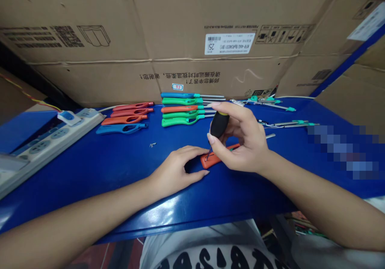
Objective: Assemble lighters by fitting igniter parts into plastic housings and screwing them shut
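My right hand is closed around the black handle of a screwdriver, held nearly upright. The screwdriver's thin shaft points down to the near-left end of an orange gas lighter lying on the blue table. My palm and fingers hide much of that lighter; a metal tip shows beyond them. My left hand lies at the lighter's left end, index finger along its upper side and thumb by its lower side, pinching it lightly. A few tiny screws lie on the table to the left.
Lighters with metal tubes lie in a row behind my hands. Red, orange and blue handle shells are left of them. Metal tubes with green parts lie right. A power strip edges the left; cardboard stands behind.
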Available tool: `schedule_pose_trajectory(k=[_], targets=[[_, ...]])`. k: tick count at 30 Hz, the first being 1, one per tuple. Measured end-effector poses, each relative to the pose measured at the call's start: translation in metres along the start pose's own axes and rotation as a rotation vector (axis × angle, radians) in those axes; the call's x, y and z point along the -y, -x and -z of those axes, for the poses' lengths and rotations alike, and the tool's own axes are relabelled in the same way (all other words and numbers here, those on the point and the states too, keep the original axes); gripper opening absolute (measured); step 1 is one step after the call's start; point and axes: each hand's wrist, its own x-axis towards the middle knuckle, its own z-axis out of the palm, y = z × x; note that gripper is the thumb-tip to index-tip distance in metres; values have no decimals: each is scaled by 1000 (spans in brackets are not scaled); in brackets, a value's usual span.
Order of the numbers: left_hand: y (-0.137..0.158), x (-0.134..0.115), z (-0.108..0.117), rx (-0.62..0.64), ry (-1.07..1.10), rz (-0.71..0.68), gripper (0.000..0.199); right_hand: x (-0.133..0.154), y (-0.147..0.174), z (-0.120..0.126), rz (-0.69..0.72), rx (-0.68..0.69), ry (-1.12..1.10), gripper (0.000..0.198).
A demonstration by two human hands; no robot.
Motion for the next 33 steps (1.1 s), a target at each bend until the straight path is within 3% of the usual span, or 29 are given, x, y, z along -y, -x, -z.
schedule_pose_trajectory(k=[15,21,26,29,33], targets=[[-2,3,-2,23,-19,-82,20,1,0,0,-4,83,31,61],[-2,3,-1,18,-19,-82,24,3,-5,7,-59,241,55,66],[-1,1,-1,15,-20,-15,20,-1,-10,9,-144,358,-120,64],[-1,1,-1,14,-21,-7,17,-5,-9,9,-88,334,-66,63],[-1,1,-1,16,-38,-23,16,-6,-6,10,98,261,215,53]])
